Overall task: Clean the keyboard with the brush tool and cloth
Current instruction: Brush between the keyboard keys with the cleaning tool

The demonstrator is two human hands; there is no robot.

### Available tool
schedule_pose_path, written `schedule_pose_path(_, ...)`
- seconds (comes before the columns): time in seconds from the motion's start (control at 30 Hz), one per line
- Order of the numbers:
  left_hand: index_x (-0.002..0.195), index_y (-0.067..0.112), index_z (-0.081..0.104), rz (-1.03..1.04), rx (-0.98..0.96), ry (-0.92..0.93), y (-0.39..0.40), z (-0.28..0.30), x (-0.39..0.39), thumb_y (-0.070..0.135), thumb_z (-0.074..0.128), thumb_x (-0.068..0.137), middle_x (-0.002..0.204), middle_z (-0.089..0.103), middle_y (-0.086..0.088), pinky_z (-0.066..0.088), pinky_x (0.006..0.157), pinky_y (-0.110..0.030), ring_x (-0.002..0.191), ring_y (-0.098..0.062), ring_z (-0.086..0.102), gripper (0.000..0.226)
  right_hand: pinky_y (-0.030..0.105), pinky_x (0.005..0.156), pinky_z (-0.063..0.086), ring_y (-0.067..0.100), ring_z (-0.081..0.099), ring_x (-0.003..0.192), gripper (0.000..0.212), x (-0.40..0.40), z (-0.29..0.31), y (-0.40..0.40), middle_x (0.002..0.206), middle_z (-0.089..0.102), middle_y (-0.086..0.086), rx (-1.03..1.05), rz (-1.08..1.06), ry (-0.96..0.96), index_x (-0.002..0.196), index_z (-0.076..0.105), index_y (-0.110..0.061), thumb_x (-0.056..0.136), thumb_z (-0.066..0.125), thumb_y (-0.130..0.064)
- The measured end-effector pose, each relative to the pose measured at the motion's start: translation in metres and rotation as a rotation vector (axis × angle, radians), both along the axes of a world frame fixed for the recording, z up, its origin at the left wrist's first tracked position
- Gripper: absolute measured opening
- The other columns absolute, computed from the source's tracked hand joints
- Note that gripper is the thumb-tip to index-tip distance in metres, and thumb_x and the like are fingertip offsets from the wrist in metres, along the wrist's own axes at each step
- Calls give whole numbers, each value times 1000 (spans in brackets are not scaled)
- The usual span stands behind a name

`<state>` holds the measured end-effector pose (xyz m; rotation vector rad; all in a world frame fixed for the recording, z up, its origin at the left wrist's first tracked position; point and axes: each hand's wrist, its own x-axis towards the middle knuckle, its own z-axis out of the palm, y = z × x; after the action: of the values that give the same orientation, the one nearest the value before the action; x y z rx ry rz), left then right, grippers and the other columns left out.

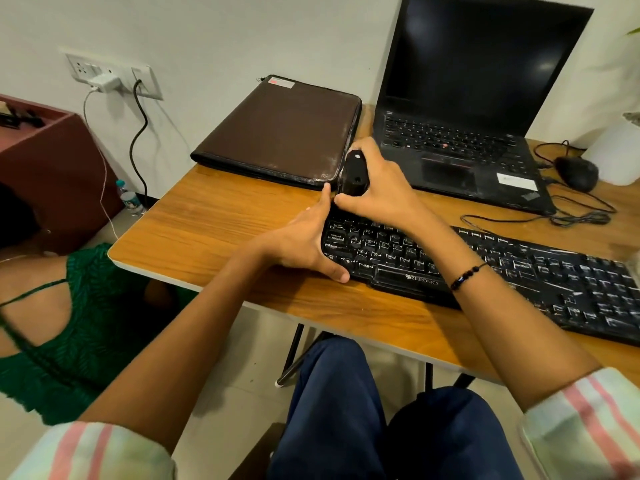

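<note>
Hands (346, 220) over keyboard (502, 268) on wooden desk (214, 216).

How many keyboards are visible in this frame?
2: the black keyboard lying on the desk under both hands, and the open laptop's built-in keyboard behind it. None other shows.

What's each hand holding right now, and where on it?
Right hand grips the black brush tool around its upper body, upright over the keyboard's top-left corner. Left hand holds nothing; it braces the keyboard's left end.
</note>
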<state>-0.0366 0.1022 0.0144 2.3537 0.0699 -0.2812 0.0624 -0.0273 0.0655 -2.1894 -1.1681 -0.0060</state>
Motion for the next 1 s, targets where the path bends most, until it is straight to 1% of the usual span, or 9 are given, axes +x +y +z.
schedule_pose_path(0.17,145,23,-27,-7,-6,-28,1,3,0,59,85,43,158,9,-1,21,117,-47,143,-21,16,156,34,61,51,26,61,76,55,2,17,12,89,60,9,-37,52,0,114,42,-14,68,71,-18)
schedule_pose_path(0.3,141,22,-34,-19,6,12,2,2,-1,54,85,51,160,-6,0,13,118,-48,146,-23,2,153,40,68,52,29,62,81,53,7,21,6,93,63,14,-80,6,47,113,45,-10,68,72,-16)
schedule_pose_path(0.4,141,22,-35,-15,5,20,1,2,1,51,85,53,160,-10,1,11,119,-49,146,-23,-2,151,46,71,54,31,63,82,51,10,27,2,94,63,16,-14,-30,112,111,45,-10,68,72,-12)
schedule_pose_path(0.47,140,22,-35,-11,9,24,1,2,1,51,85,53,160,-10,-1,11,119,-49,146,-24,-1,152,43,69,56,31,64,85,50,5,25,2,97,62,16,13,-6,195,110,47,-10,68,73,-9)
schedule_pose_path(0.63,139,23,-37,-35,-1,34,2,4,2,59,82,44,160,-11,2,11,119,-49,146,-24,-3,157,37,66,51,25,61,75,45,7,19,1,84,61,7,9,-82,35,101,40,-18,69,72,-13)
schedule_pose_path(0.73,139,25,-37,-40,2,22,2,2,3,64,83,40,160,-11,-1,13,118,-50,146,-25,-1,160,29,65,52,23,61,78,48,3,18,0,92,61,9,43,-31,164,107,45,-14,69,74,-11)
schedule_pose_path(0.87,138,23,-38,-43,-11,38,2,3,3,62,81,41,160,-12,-1,12,119,-49,146,-26,-2,158,34,70,54,26,63,80,49,2,18,0,92,63,11,19,-36,111,111,46,-11,69,72,-12)
schedule_pose_path(0.93,139,25,-37,-48,-5,24,2,3,3,65,81,39,160,-12,-1,12,118,-49,146,-26,-2,160,22,65,51,19,61,77,48,1,18,0,89,62,3,61,-1,136,110,46,-11,69,72,-9)
schedule_pose_path(1.0,139,24,-38,-50,-3,25,2,3,3,65,81,39,159,-12,-2,12,118,-49,146,-26,-2,161,22,63,49,18,61,78,50,0,17,-1,92,62,4,22,20,121,111,46,-12,69,73,-11)
